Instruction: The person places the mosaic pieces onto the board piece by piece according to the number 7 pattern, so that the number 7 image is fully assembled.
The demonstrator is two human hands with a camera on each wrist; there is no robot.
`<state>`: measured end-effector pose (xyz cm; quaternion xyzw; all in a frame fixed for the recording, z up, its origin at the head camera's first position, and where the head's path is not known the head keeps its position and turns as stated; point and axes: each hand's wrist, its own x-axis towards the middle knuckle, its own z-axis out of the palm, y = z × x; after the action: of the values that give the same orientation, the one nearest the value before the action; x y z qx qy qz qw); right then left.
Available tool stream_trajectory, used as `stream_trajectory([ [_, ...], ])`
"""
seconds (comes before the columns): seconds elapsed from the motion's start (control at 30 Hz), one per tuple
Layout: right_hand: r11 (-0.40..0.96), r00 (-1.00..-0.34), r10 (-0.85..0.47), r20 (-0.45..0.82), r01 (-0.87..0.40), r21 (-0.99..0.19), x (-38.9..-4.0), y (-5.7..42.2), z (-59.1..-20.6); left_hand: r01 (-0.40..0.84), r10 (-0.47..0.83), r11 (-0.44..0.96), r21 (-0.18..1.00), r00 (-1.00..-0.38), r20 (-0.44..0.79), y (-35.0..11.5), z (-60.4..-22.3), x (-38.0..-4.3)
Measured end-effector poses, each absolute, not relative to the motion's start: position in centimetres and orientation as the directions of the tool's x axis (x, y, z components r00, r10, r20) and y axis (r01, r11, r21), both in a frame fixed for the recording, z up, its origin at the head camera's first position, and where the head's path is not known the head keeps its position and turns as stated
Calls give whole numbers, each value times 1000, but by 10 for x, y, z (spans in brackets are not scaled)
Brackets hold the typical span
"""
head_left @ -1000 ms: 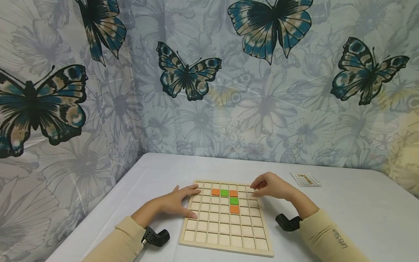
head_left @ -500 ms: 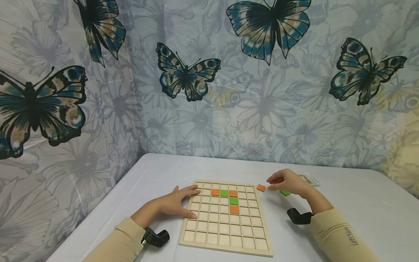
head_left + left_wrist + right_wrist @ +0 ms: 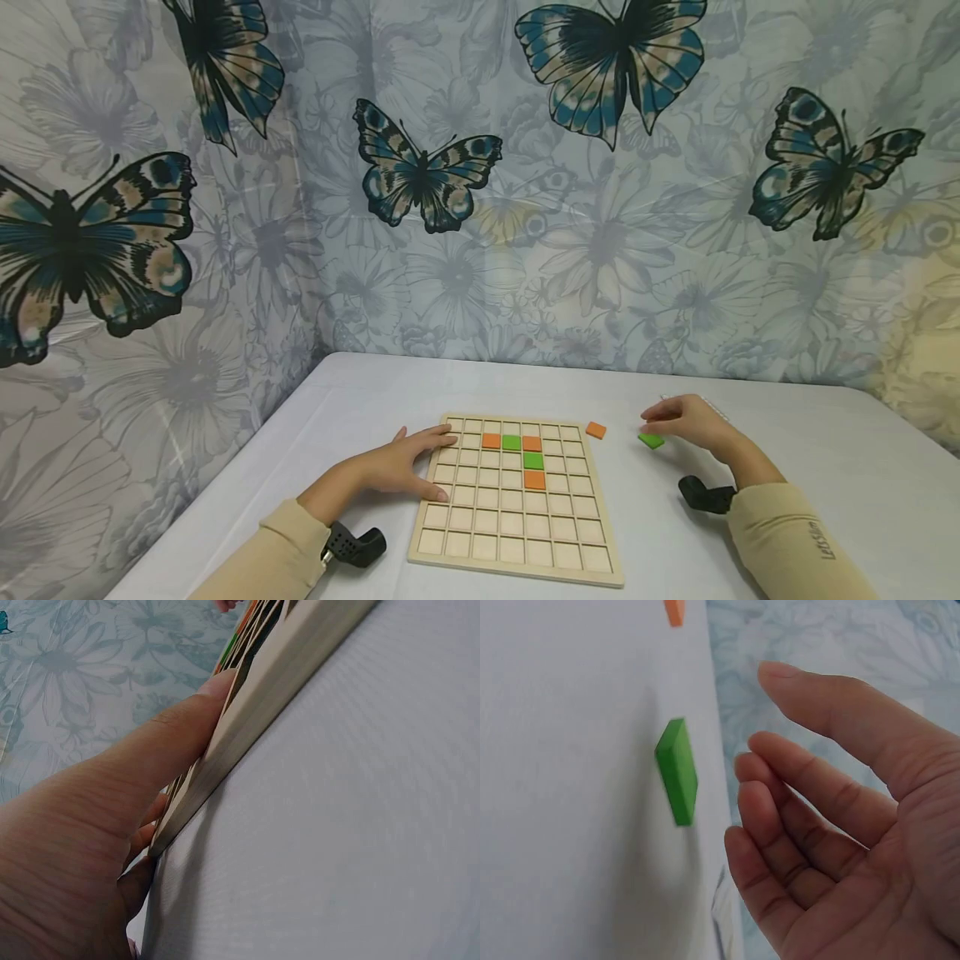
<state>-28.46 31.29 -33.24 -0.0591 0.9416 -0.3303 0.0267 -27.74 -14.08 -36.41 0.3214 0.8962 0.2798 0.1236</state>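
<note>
A wooden grid board (image 3: 517, 573) lies on the table, with orange and green square tiles set in its upper cells. My left hand (image 3: 401, 464) rests on the board's left side, thumb and fingers spread; in the left wrist view the thumb (image 3: 169, 735) lies along its edge. My right hand (image 3: 693, 423) hovers close over a loose green tile (image 3: 651, 441). In the right wrist view a gap separates the relaxed fingers from this green tile (image 3: 677, 776). A loose orange tile (image 3: 596, 430) lies just off the board's upper right corner.
Behind my right hand is a patterned card (image 3: 716, 408), mostly hidden. A white cloth covers the table (image 3: 817, 467). The butterfly-print backdrop (image 3: 600, 275) stands along its back and left sides. Black wrist devices (image 3: 358, 546) sit on both wrists.
My right hand has moved right from the board's upper right corner to the green tile. The orange tile now shows by itself beside the board. My left hand has stayed put.
</note>
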Motion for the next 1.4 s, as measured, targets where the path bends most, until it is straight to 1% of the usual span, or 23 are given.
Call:
stream_trajectory([
  [0.1, 781, -996, -91, -23, -57, -622, -287, 319, -338, 510, 647, 634, 582, -762, -37, -141, -364, -277],
  [0.2, 784, -996, -84, -16, -56, -619, -288, 324, -343, 508, 645, 635, 581, -763, -38, -141, -365, -278],
  [0.5, 777, -991, -130, 26, -118, -618, -289, 325, -350, 515, 643, 640, 571, -765, -32, -142, -367, -280],
  [0.8, 773, -986, -146, 75, -161, -613, -288, 320, -351, 513, 640, 643, 569, -767, -32, -143, -366, -278],
  [1.4, 786, -980, -174, 100, -200, -585, -290, 321, -355, 515, 645, 633, 578, -764, -26, -143, -369, -280],
])
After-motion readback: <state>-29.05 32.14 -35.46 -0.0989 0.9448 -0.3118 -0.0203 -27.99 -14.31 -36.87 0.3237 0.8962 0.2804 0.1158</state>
